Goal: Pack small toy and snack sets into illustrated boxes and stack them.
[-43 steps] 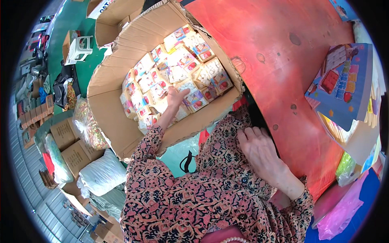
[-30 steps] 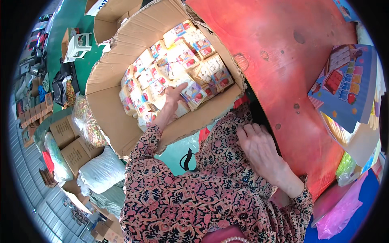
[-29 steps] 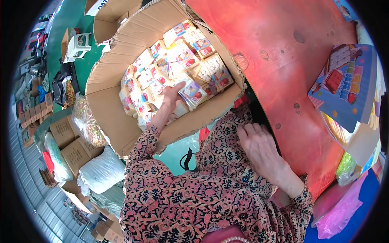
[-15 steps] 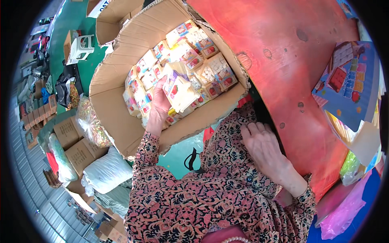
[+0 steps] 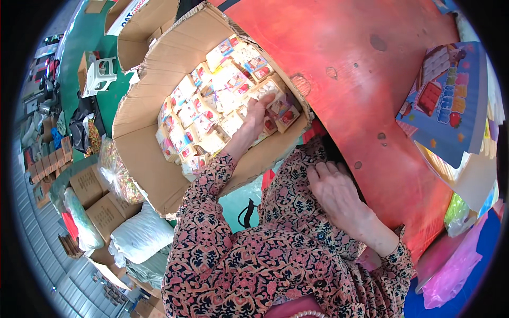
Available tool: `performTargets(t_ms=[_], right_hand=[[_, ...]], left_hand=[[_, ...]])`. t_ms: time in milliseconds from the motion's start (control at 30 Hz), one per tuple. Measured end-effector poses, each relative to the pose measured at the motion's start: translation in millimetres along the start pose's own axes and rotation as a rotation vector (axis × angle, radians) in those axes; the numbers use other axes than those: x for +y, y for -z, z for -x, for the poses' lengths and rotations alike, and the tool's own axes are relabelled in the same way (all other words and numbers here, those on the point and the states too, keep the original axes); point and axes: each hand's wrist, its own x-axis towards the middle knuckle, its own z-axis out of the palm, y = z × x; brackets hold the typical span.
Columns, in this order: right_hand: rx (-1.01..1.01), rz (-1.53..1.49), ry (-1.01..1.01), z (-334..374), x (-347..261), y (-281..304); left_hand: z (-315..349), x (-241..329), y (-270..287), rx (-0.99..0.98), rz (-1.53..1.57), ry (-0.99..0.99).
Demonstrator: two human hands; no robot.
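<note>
A large open cardboard box [image 5: 151, 151] is packed with layers of small wrapped packs [image 5: 204, 124], printed with strawberry pictures and pale in the bright light. My left hand [image 5: 253, 121] reaches down into it, over the packs on its right side. The thumb lies against a pack [image 5: 285, 114] near the right wall; the other fingers are mostly hidden, so whether they grip it is unclear. My right hand [image 5: 339, 191] rests flat on my patterned clothing beside the red table, its fingers loosely spread and holding nothing.
At my right stands a worn red tabletop [image 5: 366, 100], with a blue printed carton sheet [image 5: 450, 106] on its far right. Pink plastic [image 5: 450, 278] hangs below. On the left are stacked cartons [image 5: 106, 212], a white sack [image 5: 142, 233] and a white stool [image 5: 101, 76].
My left hand has moved right and down inside the box. The packs it held up before are no longer raised in view. My right hand has stayed in place.
</note>
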Motion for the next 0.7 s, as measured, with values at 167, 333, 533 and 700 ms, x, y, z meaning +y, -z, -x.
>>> performTargets(t_ms=[167,333,533,700], right_hand=[[-0.016,0.042,0.014,0,1,1],[0.021,0.014,-0.003,3,-1,-1],[0.084,-0.168,0.02,4,9,-7],[0.235,-0.43,0.015,-3,6,9]], left_hand=[[21,14,-37,0.132,0.03,-0.106],[8,14,13,-0.166,0.147,-0.098],[50,62,67,-0.249,0.554,-0.058],[97,85,55,-0.397,0.678,-0.112]])
